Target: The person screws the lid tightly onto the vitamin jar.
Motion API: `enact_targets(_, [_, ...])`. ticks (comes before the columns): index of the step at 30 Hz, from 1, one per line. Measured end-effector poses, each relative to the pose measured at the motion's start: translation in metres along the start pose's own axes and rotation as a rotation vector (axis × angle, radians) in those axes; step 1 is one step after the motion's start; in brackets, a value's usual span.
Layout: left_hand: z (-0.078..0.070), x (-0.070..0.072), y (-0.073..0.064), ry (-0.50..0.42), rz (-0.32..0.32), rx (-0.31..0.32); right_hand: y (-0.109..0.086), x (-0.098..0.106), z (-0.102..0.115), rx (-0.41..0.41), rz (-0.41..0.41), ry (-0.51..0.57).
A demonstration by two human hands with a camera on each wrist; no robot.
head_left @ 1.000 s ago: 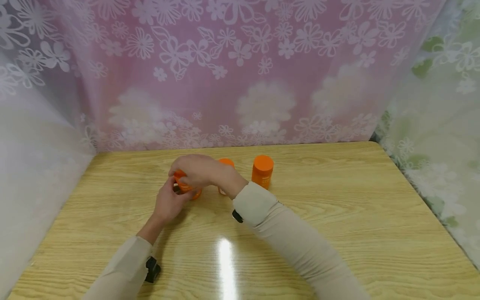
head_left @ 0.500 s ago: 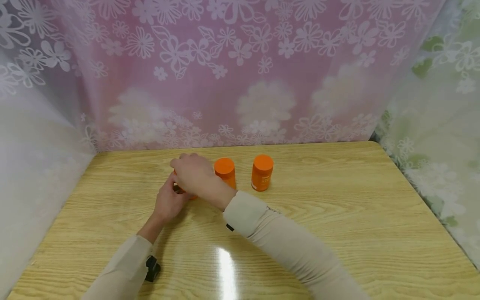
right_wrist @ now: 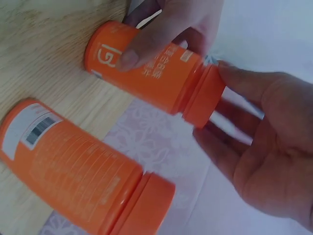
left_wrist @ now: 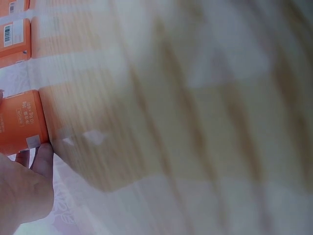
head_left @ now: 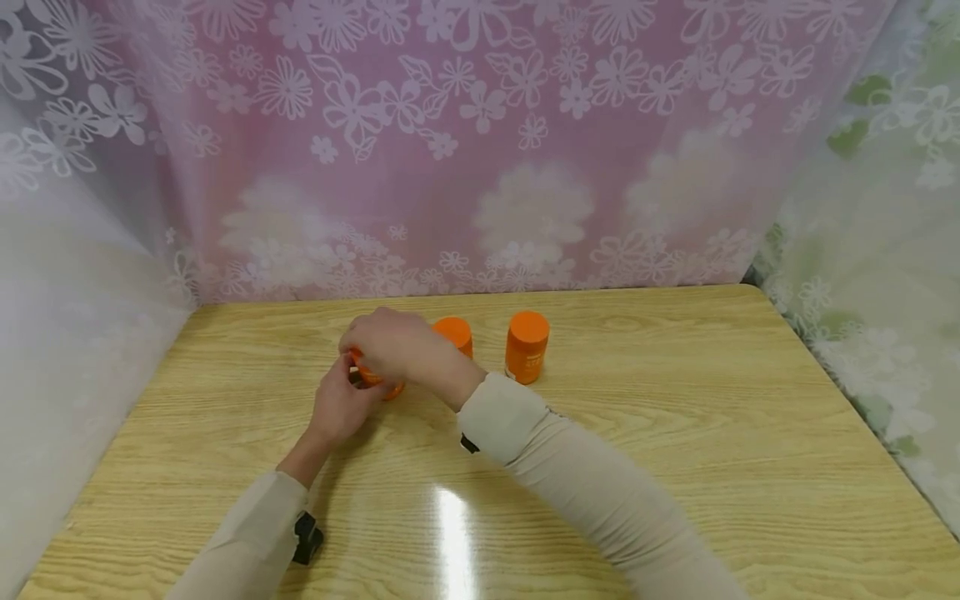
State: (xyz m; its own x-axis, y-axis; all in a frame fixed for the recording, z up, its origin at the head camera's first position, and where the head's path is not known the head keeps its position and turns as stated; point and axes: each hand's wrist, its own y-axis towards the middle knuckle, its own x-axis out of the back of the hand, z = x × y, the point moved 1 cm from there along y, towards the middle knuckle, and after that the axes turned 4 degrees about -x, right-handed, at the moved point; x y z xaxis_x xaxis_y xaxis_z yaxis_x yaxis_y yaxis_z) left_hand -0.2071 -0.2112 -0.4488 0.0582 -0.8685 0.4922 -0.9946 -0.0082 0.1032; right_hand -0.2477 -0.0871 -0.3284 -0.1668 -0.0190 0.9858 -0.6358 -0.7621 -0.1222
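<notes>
In the right wrist view an orange bottle [right_wrist: 139,73] with white print stands on the table. My left hand [head_left: 347,407] grips its body low down, thumb laid across the front. The fingers and thumb of my right hand [right_wrist: 274,132] pinch the orange screw cap [right_wrist: 208,95] from above. A narrow gap shows between cap and bottle shoulder. From the head view my right hand hides most of this bottle. The left wrist view shows the bottle's base [left_wrist: 24,120] on the tabletop, with left-hand fingers at it.
Close to the right of the held bottle stands a second capped orange bottle [head_left: 454,333], partly behind my right hand. A third such bottle [head_left: 527,348] is farther right. The wooden table [head_left: 675,417] ends at floral curtains [head_left: 480,208] behind and at the sides.
My right hand turned over the cap, its wrist swinging left and nearer, then partly back to the right. The left hand stays around the bottle. The other bottles have not moved.
</notes>
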Motion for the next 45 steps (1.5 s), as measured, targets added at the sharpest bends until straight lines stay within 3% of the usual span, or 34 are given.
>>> enact_targets(4, [-0.001, -0.002, 0.002, 0.003, -0.011, -0.026, 0.000, -0.002, 0.004, -0.113, -0.047, -0.047])
enact_targets(8, [-0.001, -0.004, 0.003, -0.018, -0.007, -0.025, 0.002, -0.003, 0.003, -0.197, -0.021, -0.038])
enact_targets(11, [-0.001, -0.003, 0.003, -0.034, -0.003, -0.021, 0.004, 0.001, -0.003, -0.152, 0.007, 0.023])
enact_targets(16, [0.002, -0.001, 0.002, -0.031, -0.009, -0.001, 0.004, 0.010, -0.014, 0.078, 0.085, 0.147])
enact_targets(19, [0.003, -0.001, 0.002, -0.022, -0.005, 0.012, 0.002, 0.011, -0.018, 0.137, 0.126, 0.184])
enact_targets(22, [0.002, -0.002, 0.002, -0.015, 0.001, 0.014, 0.001, 0.008, -0.016, 0.096, 0.097, 0.154])
enact_targets(27, [0.002, -0.002, 0.001, 0.006, -0.008, -0.004, 0.003, -0.001, -0.004, -0.044, -0.025, -0.013])
enact_targets(31, [0.002, -0.001, 0.001, 0.009, -0.012, -0.009, 0.003, -0.008, -0.003, -0.131, -0.064, -0.020])
enact_targets(33, [0.003, -0.001, 0.001, 0.005, -0.009, -0.032, 0.003, -0.010, -0.007, -0.111, -0.061, 0.041])
enact_targets(36, [0.002, 0.000, 0.002, -0.004, -0.006, -0.070, 0.003, -0.007, -0.013, 0.007, -0.037, 0.149])
enact_targets(38, [0.002, 0.001, 0.002, 0.000, -0.005, -0.070, 0.003, -0.004, -0.017, 0.095, -0.003, 0.213])
enact_targets(40, [0.002, 0.001, 0.002, 0.003, -0.003, -0.041, 0.003, -0.002, -0.018, 0.129, 0.014, 0.234])
enact_targets(42, [0.002, 0.001, 0.001, 0.009, -0.002, -0.008, 0.003, -0.003, -0.016, 0.104, -0.001, 0.207])
enact_targets(45, [0.002, 0.001, 0.001, -0.001, 0.002, 0.003, 0.003, -0.008, -0.008, -0.018, -0.072, 0.110])
